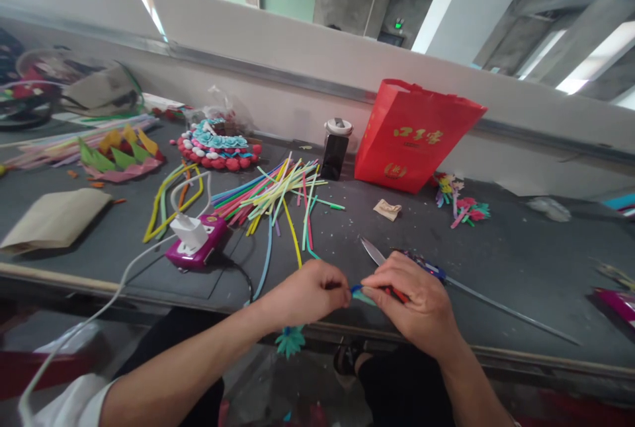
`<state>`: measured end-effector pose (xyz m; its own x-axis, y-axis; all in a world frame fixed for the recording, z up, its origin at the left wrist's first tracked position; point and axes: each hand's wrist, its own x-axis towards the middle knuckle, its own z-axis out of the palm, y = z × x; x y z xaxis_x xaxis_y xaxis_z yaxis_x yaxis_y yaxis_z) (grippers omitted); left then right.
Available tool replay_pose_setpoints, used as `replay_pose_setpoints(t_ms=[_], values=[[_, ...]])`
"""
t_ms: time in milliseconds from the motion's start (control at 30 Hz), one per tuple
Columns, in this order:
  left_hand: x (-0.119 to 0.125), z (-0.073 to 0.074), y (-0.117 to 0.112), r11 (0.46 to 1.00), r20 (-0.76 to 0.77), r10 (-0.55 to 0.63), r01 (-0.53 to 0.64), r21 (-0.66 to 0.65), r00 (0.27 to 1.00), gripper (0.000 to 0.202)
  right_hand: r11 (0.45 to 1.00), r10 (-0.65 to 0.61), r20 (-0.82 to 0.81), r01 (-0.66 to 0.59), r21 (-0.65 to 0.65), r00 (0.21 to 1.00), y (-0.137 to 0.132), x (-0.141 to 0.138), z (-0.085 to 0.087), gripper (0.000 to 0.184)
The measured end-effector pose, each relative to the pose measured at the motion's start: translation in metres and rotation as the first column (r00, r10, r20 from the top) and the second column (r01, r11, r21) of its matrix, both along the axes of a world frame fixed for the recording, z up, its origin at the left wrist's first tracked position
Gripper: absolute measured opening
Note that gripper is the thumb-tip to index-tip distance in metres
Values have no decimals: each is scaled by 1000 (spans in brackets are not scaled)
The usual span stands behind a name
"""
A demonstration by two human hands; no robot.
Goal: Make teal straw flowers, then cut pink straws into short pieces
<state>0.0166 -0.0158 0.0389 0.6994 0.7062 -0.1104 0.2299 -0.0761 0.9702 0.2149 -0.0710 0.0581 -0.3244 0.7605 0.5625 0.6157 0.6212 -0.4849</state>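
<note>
Between my two hands is a small blue and teal strip (364,295), just above the table's front edge. My left hand (320,293) pinches its left end, and my right hand (414,298) grips the other end between thumb and fingers. A pointed metal blade (372,252) with red handles (397,293) shows around my right hand; whether it is held or lies beneath is hidden. Below my left wrist hangs a teal flower (290,342); what supports it cannot be made out. Beside my right hand is a dark blue tool (424,265) with a long grey rod (516,313).
A pile of coloured strips (278,192) lies ahead, near a purple power strip (196,245) with a white charger (189,232) and cable. Behind stand a lidded cup (335,149) and red bag (414,136). Small flowers (461,202) are right, a beaded craft piece (218,143) left.
</note>
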Motion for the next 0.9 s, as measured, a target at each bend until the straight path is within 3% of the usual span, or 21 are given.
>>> replay_pose_setpoints(t_ms=[67,167,233,333,467,567,667,767,900], values=[[2,0,2,991,64,132,-130,-38,989,14,999,-21,36,19,50,999,-3,-3,1,10],[3,3,5,916,164,288,-221,-334,944,16,995,-29,54,24,100,998,-4,-7,-1,11],[3,3,6,834,239,335,-169,-525,911,17,995,-32,37,28,100,999,-1,-9,-4,12],[0,2,6,775,379,336,-24,-632,862,14,996,-50,-16,51,69,999,5,-11,-10,12],[-4,3,4,759,480,203,173,-628,853,13,997,-71,-115,66,-49,991,12,-7,-15,13],[-6,7,1,773,435,46,244,-586,899,13,988,-39,-166,13,-155,985,13,-1,-14,8],[-6,11,-1,841,306,-72,223,-493,949,13,985,28,-160,-54,-162,987,13,4,-14,5],[-6,14,-2,911,199,-106,176,-373,974,16,989,57,-134,-74,-125,989,13,6,-13,8],[-5,15,-2,941,140,-119,156,-300,983,20,995,58,-107,-67,-75,993,13,8,-12,10]])
